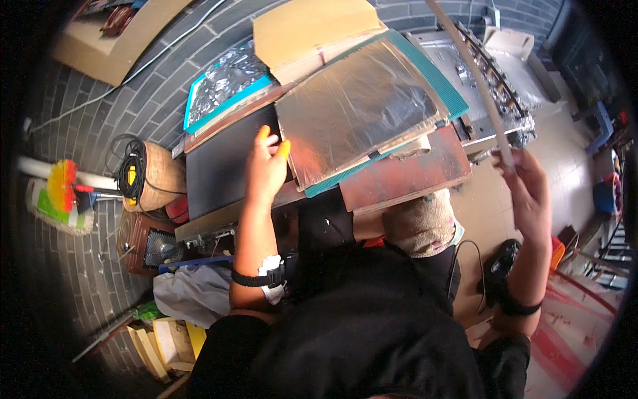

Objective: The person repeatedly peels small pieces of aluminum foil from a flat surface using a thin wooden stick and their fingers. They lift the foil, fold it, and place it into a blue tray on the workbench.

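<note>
My left hand (269,164) is raised over a black mat (219,159), with orange finger covers on two fingertips. Its fingers are apart, close to the left edge of a shiny foil-like sheet (359,104); whether they touch it I cannot tell. That sheet tops a stack on a teal corrugated board (441,85). At the right, my right hand (531,189) grips a long thin strip (481,85), possibly wood, which rises past the top of the view. Below the stack lies a worn reddish-brown board (403,169).
Behind the mat stands a blue-rimmed tray (227,82) of crumpled silvery foil. A cardboard piece (319,30) leans at the back. To the right is a metal-topped bench (443,55) with foil scraps. A basket (162,174) with coiled black cable (130,169) stands left.
</note>
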A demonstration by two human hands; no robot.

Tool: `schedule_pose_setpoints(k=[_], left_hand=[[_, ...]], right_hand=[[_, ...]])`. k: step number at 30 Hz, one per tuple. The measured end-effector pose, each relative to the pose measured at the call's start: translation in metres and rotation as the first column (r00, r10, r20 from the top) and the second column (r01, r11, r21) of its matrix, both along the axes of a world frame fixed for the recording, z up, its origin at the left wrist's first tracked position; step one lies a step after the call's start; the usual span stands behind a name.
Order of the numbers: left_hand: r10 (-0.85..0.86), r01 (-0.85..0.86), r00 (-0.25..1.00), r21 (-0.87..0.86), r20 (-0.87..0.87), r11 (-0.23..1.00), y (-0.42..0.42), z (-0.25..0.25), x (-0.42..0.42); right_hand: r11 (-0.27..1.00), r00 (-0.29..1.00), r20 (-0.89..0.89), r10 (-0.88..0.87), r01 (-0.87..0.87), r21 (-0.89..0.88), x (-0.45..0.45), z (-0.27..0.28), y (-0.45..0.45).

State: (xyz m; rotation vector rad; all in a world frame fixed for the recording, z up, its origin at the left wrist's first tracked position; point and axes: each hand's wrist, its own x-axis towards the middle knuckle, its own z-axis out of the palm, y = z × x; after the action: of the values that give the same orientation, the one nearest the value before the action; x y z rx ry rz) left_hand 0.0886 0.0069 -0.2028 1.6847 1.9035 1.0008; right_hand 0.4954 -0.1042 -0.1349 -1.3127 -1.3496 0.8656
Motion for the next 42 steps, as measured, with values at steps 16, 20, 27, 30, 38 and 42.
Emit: schedule_pose_setpoints(k=[16,20,27,30,38,42], left_hand=[[-0.098,0.097,0.986,0.014,0.135,0.995,0.032,-0.005,0.015],[-0.225,0.223,0.971,0.042,0.076,0.974,0.058,-0.001,0.041],[-0.027,0.082,0.991,0.451,-0.128,0.889,0.030,0.005,0.060],[0.092,-0.043,0.992,0.456,-0.086,0.889,0.000,0.006,0.054],[-0.041,0.034,0.957,0.031,0.286,0.999,-0.020,-0.019,0.021],[-0.077,0.095,0.934,-0.035,0.348,0.995,-0.020,-0.009,0.026]], right_hand=[[0.998,0.964,0.264,0.029,-0.041,0.042,-0.051,-0.005,0.038],[0.990,0.988,0.117,0.099,-0.086,-0.115,-0.065,-0.011,0.000],[0.910,0.917,-0.020,0.399,-0.398,-0.119,-0.115,-0.041,-0.037],[0.945,0.947,0.009,0.321,-0.320,-0.069,-0.110,-0.029,-0.033],[0.985,0.968,0.180,-0.174,0.168,0.046,-0.062,-0.012,0.044],[1.000,1.000,-0.005,-0.020,0.020,-0.023,-0.057,-0.020,0.057]])
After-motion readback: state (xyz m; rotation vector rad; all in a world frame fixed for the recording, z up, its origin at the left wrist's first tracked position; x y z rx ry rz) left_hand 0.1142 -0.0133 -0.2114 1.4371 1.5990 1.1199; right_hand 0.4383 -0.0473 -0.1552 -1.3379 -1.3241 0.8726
